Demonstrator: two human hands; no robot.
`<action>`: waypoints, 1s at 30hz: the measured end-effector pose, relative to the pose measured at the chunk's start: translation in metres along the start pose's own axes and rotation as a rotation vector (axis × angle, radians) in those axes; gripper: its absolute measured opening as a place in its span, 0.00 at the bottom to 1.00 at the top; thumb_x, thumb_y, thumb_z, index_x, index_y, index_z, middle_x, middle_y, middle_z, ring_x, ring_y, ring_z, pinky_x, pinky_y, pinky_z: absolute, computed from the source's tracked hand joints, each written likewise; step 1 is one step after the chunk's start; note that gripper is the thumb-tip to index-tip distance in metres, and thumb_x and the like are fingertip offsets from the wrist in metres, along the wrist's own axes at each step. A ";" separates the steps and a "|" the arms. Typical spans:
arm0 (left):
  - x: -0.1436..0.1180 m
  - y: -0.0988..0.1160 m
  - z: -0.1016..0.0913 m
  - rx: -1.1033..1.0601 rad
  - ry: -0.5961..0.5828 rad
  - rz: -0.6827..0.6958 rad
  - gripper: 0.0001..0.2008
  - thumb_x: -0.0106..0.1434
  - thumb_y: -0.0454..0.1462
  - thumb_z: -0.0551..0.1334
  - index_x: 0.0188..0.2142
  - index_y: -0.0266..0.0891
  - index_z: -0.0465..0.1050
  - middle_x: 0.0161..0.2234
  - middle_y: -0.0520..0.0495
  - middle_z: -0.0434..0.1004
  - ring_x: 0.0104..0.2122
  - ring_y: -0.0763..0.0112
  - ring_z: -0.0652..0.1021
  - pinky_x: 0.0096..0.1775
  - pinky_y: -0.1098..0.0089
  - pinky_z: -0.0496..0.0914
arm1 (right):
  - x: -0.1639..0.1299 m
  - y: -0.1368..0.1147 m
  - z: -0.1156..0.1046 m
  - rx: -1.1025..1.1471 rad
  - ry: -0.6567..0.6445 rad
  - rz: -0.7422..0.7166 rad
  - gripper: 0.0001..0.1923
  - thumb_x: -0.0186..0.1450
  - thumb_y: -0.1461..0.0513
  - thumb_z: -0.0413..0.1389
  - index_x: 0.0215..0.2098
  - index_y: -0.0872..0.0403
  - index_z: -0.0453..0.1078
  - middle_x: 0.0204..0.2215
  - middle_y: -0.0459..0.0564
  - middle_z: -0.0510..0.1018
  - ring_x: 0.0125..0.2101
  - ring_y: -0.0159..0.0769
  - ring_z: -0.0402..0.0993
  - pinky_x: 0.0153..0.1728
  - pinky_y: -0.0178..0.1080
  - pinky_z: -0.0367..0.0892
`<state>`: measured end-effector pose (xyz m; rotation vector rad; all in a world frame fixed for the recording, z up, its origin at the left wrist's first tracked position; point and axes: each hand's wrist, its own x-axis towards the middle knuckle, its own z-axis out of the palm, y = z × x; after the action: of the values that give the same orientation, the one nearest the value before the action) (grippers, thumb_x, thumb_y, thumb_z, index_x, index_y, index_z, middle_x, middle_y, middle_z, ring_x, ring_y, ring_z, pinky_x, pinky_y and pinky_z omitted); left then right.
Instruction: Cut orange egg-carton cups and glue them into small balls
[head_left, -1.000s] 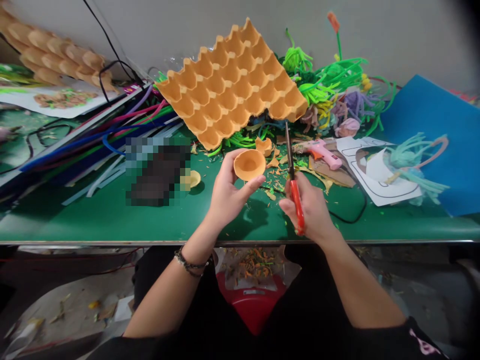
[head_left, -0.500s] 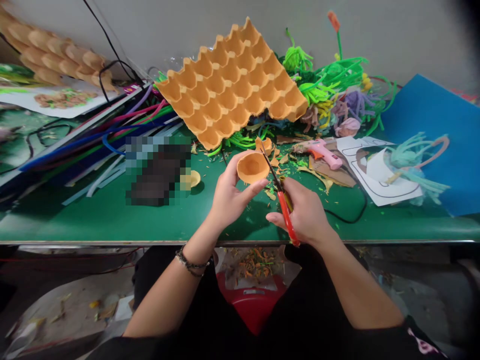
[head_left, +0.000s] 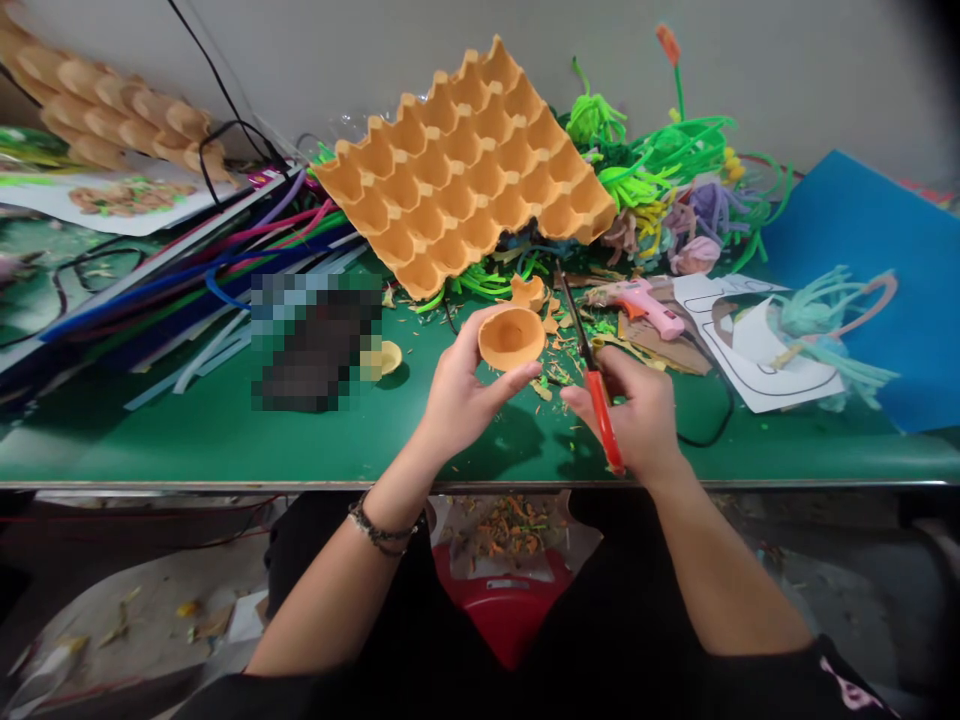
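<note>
left hand [head_left: 457, 395]: orange cup [head_left: 511, 338] | right hand [head_left: 637, 415]: red scissors [head_left: 596, 385]

We see the orange cup [head_left: 511, 338] (cut from egg-tray pulp) pinched at its rim, tilted with its hollow facing us, just below the egg tray [head_left: 465, 165]; the red-handled scissors [head_left: 592, 375] stand just right of it, blades pointing at that tray

Egg-carton cup [head_left: 511, 338] orange. Scissors [head_left: 596, 390] red-handled, dark blades. Egg tray [head_left: 465, 165] orange. Tabletop [head_left: 187, 430] green. Glue gun [head_left: 641, 300] pink. Foam sheet [head_left: 862, 250] blue. Pipe cleaners [head_left: 660, 160] bright green, purple, yellow. Bin [head_left: 506, 610] red.
</note>
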<state>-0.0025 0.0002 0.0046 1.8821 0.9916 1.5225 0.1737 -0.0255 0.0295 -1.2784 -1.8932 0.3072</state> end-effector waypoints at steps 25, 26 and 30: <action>0.000 0.009 -0.001 0.297 0.009 0.235 0.21 0.62 0.50 0.58 0.47 0.39 0.60 0.40 0.46 0.77 0.37 0.70 0.79 0.36 0.73 0.72 | -0.003 -0.003 0.005 -0.202 -0.157 0.011 0.33 0.55 0.31 0.39 0.22 0.51 0.49 0.15 0.42 0.59 0.17 0.27 0.52 0.20 0.33 0.45; 0.000 0.009 -0.001 0.296 0.008 0.232 0.21 0.62 0.50 0.58 0.47 0.38 0.60 0.40 0.45 0.77 0.37 0.70 0.79 0.36 0.73 0.72 | -0.003 -0.003 0.005 -0.187 -0.158 0.012 0.32 0.56 0.32 0.39 0.22 0.51 0.50 0.15 0.42 0.59 0.16 0.27 0.52 0.20 0.33 0.45; 0.000 0.009 0.000 0.264 0.010 0.220 0.21 0.62 0.48 0.60 0.48 0.38 0.61 0.40 0.46 0.77 0.37 0.70 0.79 0.37 0.72 0.72 | -0.004 -0.001 0.007 -0.156 -0.131 0.014 0.30 0.59 0.35 0.42 0.21 0.51 0.51 0.14 0.41 0.58 0.16 0.27 0.52 0.20 0.34 0.45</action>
<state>-0.0011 -0.0049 0.0113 2.2332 1.0625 1.5880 0.1686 -0.0276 0.0238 -1.4049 -2.0536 0.2596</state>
